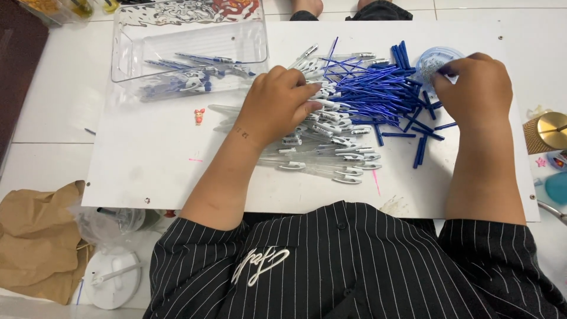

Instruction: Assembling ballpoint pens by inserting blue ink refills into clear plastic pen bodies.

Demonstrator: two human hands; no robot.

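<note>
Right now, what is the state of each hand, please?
Left hand: fingers curled, resting on the pile of clear plastic pen barrels.
Right hand: closed, fingertips at the small round clear plastic lid; hold cannot be told.

- A white board [147, 171] serves as the work surface, lying flat on the floor, with small screw holes near its corners and faint pink marks.
- The floor [53, 106] is pale glossy tile with thin grout lines.
- A dark brown panel [15, 65] stands at the far left.
- Crumpled brown paper [35, 236] lies at the near left.
- Light is even and soft, with weak shadows.
</note>
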